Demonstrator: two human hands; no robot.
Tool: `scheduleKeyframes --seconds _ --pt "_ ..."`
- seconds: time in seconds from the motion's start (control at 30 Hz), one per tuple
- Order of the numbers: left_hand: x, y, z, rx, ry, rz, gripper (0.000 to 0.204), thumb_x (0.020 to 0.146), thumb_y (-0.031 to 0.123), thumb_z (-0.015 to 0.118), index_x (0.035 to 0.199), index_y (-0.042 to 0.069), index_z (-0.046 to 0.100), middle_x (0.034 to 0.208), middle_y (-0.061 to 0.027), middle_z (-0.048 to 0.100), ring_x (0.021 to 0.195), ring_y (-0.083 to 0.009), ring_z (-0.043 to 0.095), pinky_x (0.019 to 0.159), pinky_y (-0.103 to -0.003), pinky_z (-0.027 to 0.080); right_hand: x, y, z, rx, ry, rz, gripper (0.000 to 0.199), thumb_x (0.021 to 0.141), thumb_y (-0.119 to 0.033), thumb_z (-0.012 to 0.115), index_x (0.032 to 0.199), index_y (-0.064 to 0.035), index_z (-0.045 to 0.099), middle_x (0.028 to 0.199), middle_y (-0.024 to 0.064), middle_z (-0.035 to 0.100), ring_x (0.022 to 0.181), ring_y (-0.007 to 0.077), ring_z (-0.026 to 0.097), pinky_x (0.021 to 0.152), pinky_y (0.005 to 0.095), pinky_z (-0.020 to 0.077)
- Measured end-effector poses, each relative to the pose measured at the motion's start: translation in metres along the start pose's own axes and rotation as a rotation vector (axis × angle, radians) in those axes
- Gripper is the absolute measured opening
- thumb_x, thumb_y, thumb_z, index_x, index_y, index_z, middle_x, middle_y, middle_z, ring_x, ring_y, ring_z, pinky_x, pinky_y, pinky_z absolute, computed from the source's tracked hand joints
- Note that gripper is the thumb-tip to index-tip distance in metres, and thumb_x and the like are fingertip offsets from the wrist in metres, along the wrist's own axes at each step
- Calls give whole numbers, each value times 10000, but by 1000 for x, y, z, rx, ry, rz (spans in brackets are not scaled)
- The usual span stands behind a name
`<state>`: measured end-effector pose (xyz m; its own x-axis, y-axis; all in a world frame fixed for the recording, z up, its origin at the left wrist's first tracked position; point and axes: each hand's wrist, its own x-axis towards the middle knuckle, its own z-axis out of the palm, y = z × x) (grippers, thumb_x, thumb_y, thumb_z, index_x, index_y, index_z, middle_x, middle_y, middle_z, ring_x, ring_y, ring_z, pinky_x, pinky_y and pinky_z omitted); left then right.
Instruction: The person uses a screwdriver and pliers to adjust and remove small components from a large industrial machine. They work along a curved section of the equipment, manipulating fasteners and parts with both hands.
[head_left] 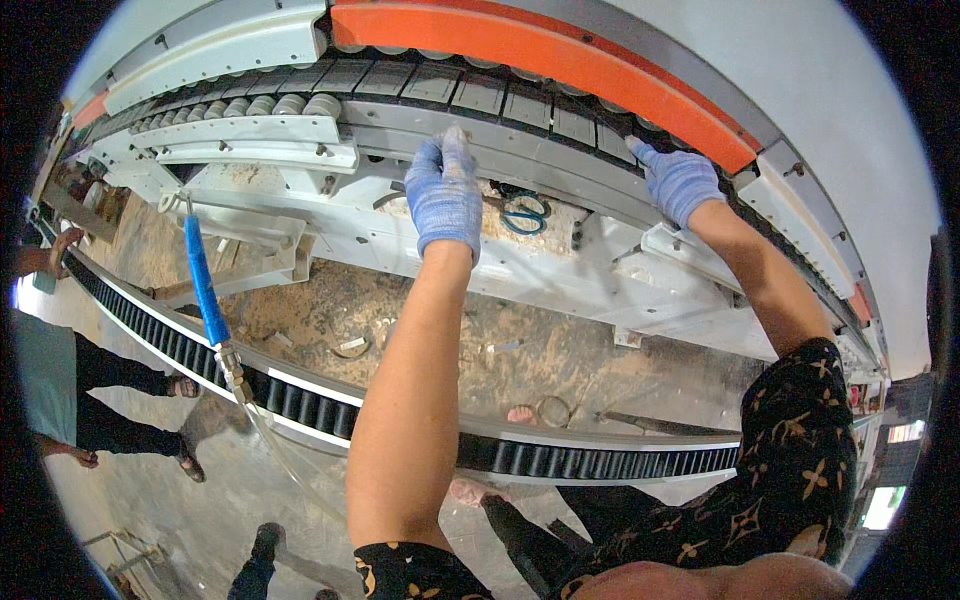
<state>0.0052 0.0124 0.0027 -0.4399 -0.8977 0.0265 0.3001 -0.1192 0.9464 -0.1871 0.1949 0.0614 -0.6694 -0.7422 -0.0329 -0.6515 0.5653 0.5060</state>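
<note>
My left hand, in a blue knit glove with a soiled fingertip, is at the near edge of a long grey metal rail. Its fingers are curled closed, and whatever they might hold is hidden. Farther right, my right hand, gloved alike, reaches the side of the segmented track. Its fingers are bent together with one tip pointing at the track; I cannot make out anything in them. Between and below the hands, a pair of scissors with blue-green handles lies on a dusty machine ledge.
An orange guard runs above the track. Small rollers line its left side. A blue-sleeved air hose hangs in front of a black roller conveyor. Another person stands at far left. Debris lies on the floor.
</note>
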Motion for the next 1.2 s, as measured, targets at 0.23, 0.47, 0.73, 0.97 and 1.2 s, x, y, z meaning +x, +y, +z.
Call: scheduleKeyframes --seconds 0.23,0.47,0.73,0.97,1.2 --pt "1 0 2 -15 -5 -13 272 900 265 542 897 0 600 711 -9 536 622 -82 443 583 -245 408 -1 9 11 4 39 4 456 867 -197 428 1311 -299 400 719 167 627 650 315 621 606 454 477" --pt "0 -5 4 -5 -26 35 268 901 267 539 892 4 593 707 -2 525 625 -76 430 575 -241 395 9 21 65 833 373 -178 406 854 -152 487 1259 -138 468 804 108 622 660 246 599 590 372 493" --pt "0 -3 5 -20 -18 2 254 901 258 539 867 12 591 669 8 505 599 -71 415 550 -233 378 -5 -3 37 1781 -184 188 418 858 -215 536 1266 -172 460 694 -5 462 521 82 417 395 245 396" --pt "2 -11 6 -7 -37 30 265 901 256 532 837 4 589 666 1 499 602 -76 400 550 -249 376 -8 -11 24 1977 -338 258 337 886 -237 505 1213 -187 444 579 -56 386 400 68 319 403 255 357" --pt "-1 -13 11 -30 -68 23 271 900 256 530 838 -3 585 653 -7 488 604 -93 394 559 -263 381 -13 -26 3 2152 -417 343 71 909 -222 471 977 -210 454 534 -72 356 380 65 317 429 261 328"
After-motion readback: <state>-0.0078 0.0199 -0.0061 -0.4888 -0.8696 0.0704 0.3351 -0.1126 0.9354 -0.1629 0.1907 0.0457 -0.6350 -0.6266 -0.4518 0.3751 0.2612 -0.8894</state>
